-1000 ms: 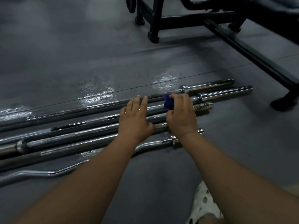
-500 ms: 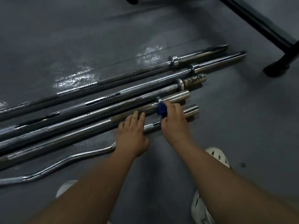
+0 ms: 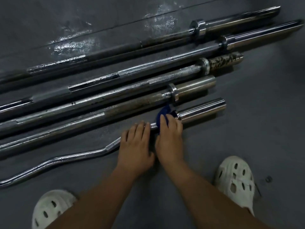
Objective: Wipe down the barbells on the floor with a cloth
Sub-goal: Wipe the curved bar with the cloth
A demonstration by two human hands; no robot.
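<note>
So over to the left of both hands the curl bar [image 3: 69, 157] snakes away across the floor [image 3: 247, 138], wavy chrome, nearest of the lot to the person. The left hand [image 3: 136, 148] lies on top of its shaft with fingers straight and together, pressing it down, not wrapped round anything. Touching it on the right, the right hand [image 3: 170, 138] is curled over a blue cloth [image 3: 162, 114], pinching it against the bar right at the collar. Past that hand, further right, the fat sleeve [image 3: 203, 110] sticks out bare and shiny.

Beyond the fingertips, four straight bars [image 3: 132, 90] lie side by side, touching or nearly so. A couple look rusty or pitted, and one sleeve up there is badly mottled. Wet-looking patches shine on the floor behind them.

My take on handling: these are heavy, rigid steel and round, so they'll want to roll under a wipe. Pinning the shaft with the flat hand makes sense. No need to lift, I'd guess. The cloth is soft and small, so wrap it round the shaft and slide. Knurled bits will probably drag on it; the smooth chrome should be slick.

White clogs [image 3: 235, 179] either side, below the wrists.
</note>
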